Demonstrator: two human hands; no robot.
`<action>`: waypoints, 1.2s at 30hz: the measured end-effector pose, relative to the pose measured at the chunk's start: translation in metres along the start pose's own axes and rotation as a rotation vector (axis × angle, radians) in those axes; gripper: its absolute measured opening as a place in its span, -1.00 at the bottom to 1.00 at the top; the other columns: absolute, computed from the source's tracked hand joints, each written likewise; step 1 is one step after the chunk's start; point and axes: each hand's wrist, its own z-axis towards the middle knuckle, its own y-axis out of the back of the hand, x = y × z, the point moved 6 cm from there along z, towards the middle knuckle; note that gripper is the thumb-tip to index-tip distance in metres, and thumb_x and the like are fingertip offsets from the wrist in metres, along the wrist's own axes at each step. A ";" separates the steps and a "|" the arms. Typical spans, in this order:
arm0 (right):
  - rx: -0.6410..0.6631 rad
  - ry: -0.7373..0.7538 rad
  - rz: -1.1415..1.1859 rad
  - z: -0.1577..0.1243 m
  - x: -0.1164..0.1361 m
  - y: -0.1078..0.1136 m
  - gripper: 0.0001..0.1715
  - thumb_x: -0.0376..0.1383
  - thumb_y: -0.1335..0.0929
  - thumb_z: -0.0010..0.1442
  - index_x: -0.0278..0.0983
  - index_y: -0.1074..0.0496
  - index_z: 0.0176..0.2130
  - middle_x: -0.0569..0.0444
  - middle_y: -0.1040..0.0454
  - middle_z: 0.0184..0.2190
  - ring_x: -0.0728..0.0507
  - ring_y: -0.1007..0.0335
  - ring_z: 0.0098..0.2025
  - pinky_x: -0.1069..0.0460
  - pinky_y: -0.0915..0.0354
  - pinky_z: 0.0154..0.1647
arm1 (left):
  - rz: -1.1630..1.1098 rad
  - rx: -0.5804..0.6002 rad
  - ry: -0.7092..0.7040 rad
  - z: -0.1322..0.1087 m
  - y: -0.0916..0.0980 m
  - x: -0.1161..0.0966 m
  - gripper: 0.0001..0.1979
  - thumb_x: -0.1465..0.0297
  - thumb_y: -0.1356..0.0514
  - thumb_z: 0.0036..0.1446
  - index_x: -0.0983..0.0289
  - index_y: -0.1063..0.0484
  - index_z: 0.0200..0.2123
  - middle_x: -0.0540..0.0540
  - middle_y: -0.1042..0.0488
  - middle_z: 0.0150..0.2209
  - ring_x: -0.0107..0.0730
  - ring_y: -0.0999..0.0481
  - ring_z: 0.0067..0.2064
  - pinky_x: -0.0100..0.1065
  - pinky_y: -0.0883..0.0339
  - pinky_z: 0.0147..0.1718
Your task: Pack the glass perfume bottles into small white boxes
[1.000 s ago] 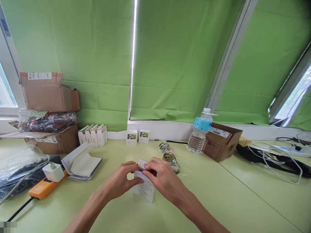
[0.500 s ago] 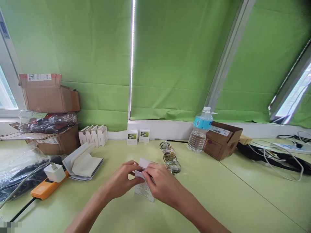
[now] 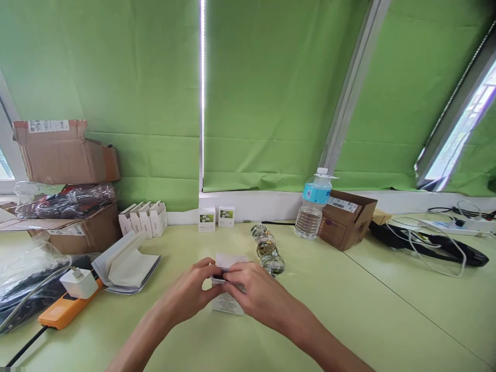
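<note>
Closest in, left hand [image 3: 186, 294] and right hand [image 3: 259, 294], knuckles nearly meeting, in a narrow two-handed pinch on a white folded card [image 3: 228, 261], fingertips tight on its edges! Under the pinch, a printed leaflet [image 3: 228, 306] on the pale green table [image 3: 387, 310], both well in front of and left of the landmark, a plastic water bottle [image 3: 312, 206].

Next out, a line of clear glass pieces with gold parts [image 3: 267, 248], just left of the bottle. Further left of the bottle, an open white paper packet [image 3: 126, 266], then a white plug adapter [image 3: 76, 283] on an orange power strip [image 3: 64, 312], beside black items in clear plastic [image 3: 31, 292].

Farther back, left of the bottle, two small white flower-label boxes [image 3: 206, 219] [image 3: 226, 217] and a row of open white cartons [image 3: 143, 219], then stacked cardboard boxes [image 3: 65, 152]. Right beside the bottle, a brown cardboard box [image 3: 346, 219]; beyond that box, a black strap [image 3: 437, 248] tangled with white cables [image 3: 461, 253]. Behind it all, green blinds [image 3: 271, 93].
</note>
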 end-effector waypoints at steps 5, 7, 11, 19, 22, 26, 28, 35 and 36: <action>-0.032 0.004 -0.009 0.000 -0.005 -0.006 -0.72 -0.34 -0.25 0.33 -0.23 -0.56 -0.23 0.07 -0.52 -0.29 -0.08 -0.43 -0.24 0.06 -0.23 -0.21 | 0.024 0.009 0.006 -0.001 0.000 0.003 -0.83 0.20 -0.15 0.23 0.13 -0.46 -0.24 -0.02 -0.40 -0.24 -0.40 -0.42 -0.29 -0.42 -0.26 -0.27; -0.048 0.009 -0.017 -0.001 -0.005 -0.007 -0.76 -0.32 -0.28 0.31 -0.19 -0.55 -0.18 0.07 -0.52 -0.26 -0.10 -0.42 -0.21 0.05 -0.24 -0.20 | 0.040 0.006 0.005 -0.002 0.000 0.003 -0.84 0.22 -0.15 0.23 0.15 -0.45 -0.27 -0.02 -0.40 -0.26 -0.40 -0.42 -0.31 -0.42 -0.26 -0.29; -0.059 0.054 -0.058 -0.001 -0.004 -0.006 -0.76 -0.34 -0.27 0.32 -0.21 -0.53 -0.14 0.06 -0.54 -0.25 -0.11 -0.41 -0.21 0.01 -0.25 -0.13 | 0.047 -0.001 -0.010 -0.001 0.002 0.002 -0.82 0.20 -0.15 0.23 0.14 -0.46 -0.25 -0.01 -0.41 -0.27 -0.38 -0.43 -0.29 -0.41 -0.27 -0.26; -0.076 0.119 -0.151 0.000 -0.003 -0.009 -0.74 -0.35 -0.25 0.34 -0.24 -0.53 -0.16 0.06 -0.58 -0.27 -0.15 -0.43 -0.18 -0.06 -0.26 -0.06 | 0.027 0.000 -0.017 0.000 0.003 -0.001 -0.83 0.20 -0.16 0.23 0.13 -0.46 -0.24 0.01 -0.43 -0.21 -0.36 -0.46 -0.24 -0.39 -0.30 -0.23; -0.108 0.111 -0.175 -0.002 -0.003 -0.012 -0.70 -0.35 -0.22 0.34 -0.27 -0.53 -0.18 0.01 -0.56 -0.27 -0.15 -0.44 -0.21 -0.06 -0.30 -0.11 | 0.027 -0.010 -0.021 0.000 0.002 0.000 -0.85 0.23 -0.17 0.21 0.15 -0.47 -0.26 0.01 -0.43 -0.23 -0.37 -0.45 -0.26 -0.39 -0.31 -0.24; -0.134 0.078 -0.218 -0.002 -0.001 -0.011 -0.74 -0.37 -0.24 0.31 -0.26 -0.52 -0.17 -0.03 -0.51 -0.17 -0.17 -0.42 -0.17 -0.06 -0.33 -0.12 | 0.012 -0.014 -0.032 -0.001 0.001 0.001 -0.86 0.24 -0.19 0.20 0.16 -0.48 -0.25 0.04 -0.44 -0.22 -0.35 -0.46 -0.26 -0.37 -0.33 -0.23; -0.112 0.080 -0.225 -0.002 0.001 -0.009 -0.75 -0.38 -0.25 0.30 -0.25 -0.52 -0.17 -0.01 -0.50 -0.18 -0.18 -0.41 -0.15 -0.07 -0.32 -0.10 | 0.006 -0.012 -0.038 -0.001 0.001 -0.001 -0.84 0.24 -0.17 0.21 0.15 -0.48 -0.23 0.05 -0.45 -0.20 -0.33 -0.46 -0.25 -0.35 -0.34 -0.21; -0.134 0.051 -0.166 -0.006 0.004 0.007 -0.75 -0.38 -0.24 0.31 -0.23 -0.47 -0.10 0.02 -0.50 -0.11 -0.16 -0.41 -0.10 -0.08 -0.30 -0.03 | -0.008 -0.031 -0.033 -0.001 0.004 -0.008 -0.79 0.29 -0.17 0.21 0.09 -0.39 -0.07 0.05 -0.46 -0.11 -0.28 -0.47 -0.16 -0.32 -0.33 -0.16; -0.165 0.015 -0.179 -0.007 0.002 0.010 -0.76 -0.37 -0.24 0.31 -0.23 -0.47 -0.12 0.01 -0.49 -0.11 -0.16 -0.41 -0.10 -0.07 -0.30 -0.06 | -0.007 -0.031 -0.008 -0.001 0.004 -0.006 -0.77 0.30 -0.18 0.19 0.09 -0.36 -0.06 0.04 -0.47 -0.12 -0.28 -0.48 -0.17 -0.32 -0.33 -0.18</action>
